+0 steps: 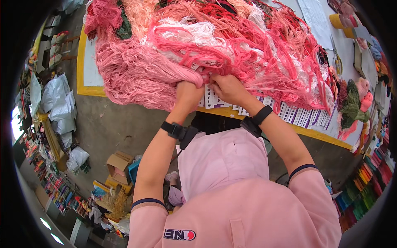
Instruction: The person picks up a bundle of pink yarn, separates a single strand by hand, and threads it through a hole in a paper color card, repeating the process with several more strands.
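A thick hank of dusty-pink thread [136, 68] lies over the table's near left edge. Its narrowed end passes into my left hand [190, 94], whose fingers are closed around it. Close beside it, my right hand [230, 89] is closed in a pinch at the edge of the pile; what its fingertips hold is too small to make out. Bright pink and white threads [256, 62] lie loose and tangled just beyond both hands. White cards with rows of holes [304, 117] lie along the near edge, partly under the threads.
The table [89, 90] has a yellow edge. More red, peach and dark green threads [223, 14] heap at the back. Green and pink hanks [353, 101] lie at the right. On the floor at left stand an open cardboard box [120, 167] and white plastic bags [59, 103].
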### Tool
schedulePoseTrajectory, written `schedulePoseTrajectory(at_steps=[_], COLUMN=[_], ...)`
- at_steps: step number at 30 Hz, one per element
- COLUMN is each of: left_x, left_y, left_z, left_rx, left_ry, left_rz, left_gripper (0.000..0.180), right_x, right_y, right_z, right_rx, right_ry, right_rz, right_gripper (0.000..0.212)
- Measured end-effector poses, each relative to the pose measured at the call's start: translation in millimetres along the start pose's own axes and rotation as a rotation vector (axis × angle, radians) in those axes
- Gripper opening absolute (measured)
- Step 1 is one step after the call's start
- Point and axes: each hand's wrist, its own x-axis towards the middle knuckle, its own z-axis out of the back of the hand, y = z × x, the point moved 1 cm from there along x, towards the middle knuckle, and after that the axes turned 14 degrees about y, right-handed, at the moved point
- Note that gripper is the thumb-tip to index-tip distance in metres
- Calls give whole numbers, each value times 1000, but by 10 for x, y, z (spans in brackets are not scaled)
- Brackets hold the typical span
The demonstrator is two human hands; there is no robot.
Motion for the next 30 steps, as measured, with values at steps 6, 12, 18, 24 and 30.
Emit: schedulePoseTrajectory(at_steps=[6, 12, 18, 24, 30], left_x=[-128, -235, -230, -141, -660], left_y=[-49, 30, -22, -187, 566], left_z=[126, 280, 86, 950, 3295], left_rx=[132, -1177, -536, -737, -929], left_ry=[-59, 326, 448, 102, -454], left_rz=[-17, -62, -235, -163, -391], left_gripper=[19, 14, 11, 12, 12], right_x=[-17, -65, 39, 17, 125], right_y=[-7, -5, -48, -178, 5], right_z=[1, 0, 138, 92, 33], right_rx=[54, -71, 372, 360, 301], right_ry=[-6, 67, 244, 269, 307], right_rz=[-57, -46, -83, -218, -162], right_gripper=[16, 16, 19, 20, 21])
